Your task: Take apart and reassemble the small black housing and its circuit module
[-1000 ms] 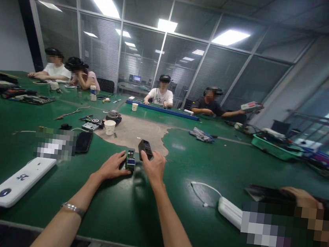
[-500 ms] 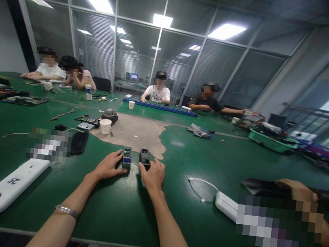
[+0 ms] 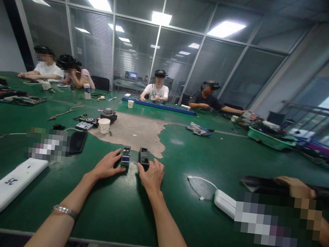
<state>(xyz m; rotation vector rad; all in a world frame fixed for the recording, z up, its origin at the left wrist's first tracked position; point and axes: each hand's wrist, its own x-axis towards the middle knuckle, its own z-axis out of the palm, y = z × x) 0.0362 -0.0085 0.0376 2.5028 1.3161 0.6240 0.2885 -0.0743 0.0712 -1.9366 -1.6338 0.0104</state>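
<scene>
A small electronic module (image 3: 125, 158) with exposed circuitry and a blue part lies on the green table. My left hand (image 3: 107, 165) is closed on its left side, fingertips at the far part and thumb at the near end. Just right of it, with a narrow gap between, is a black plastic casing (image 3: 144, 158) with openings on top. My right hand (image 3: 152, 174) grips the casing's near end, thumb on its left and fingers on its right. The underside of both pieces is hidden.
Left are a white power bank-like box (image 3: 9, 185) marked 25 and a black phone (image 3: 78, 142). A paper cup (image 3: 104, 125) stands beside loose parts. Right, a white cable (image 3: 202, 180) joins another white box (image 3: 224, 201); another person's hand (image 3: 296, 187) rests nearby. Several people sit opposite.
The view has shifted slightly. Both hands stay at the module and the casing, with no clear movement of either piece.
</scene>
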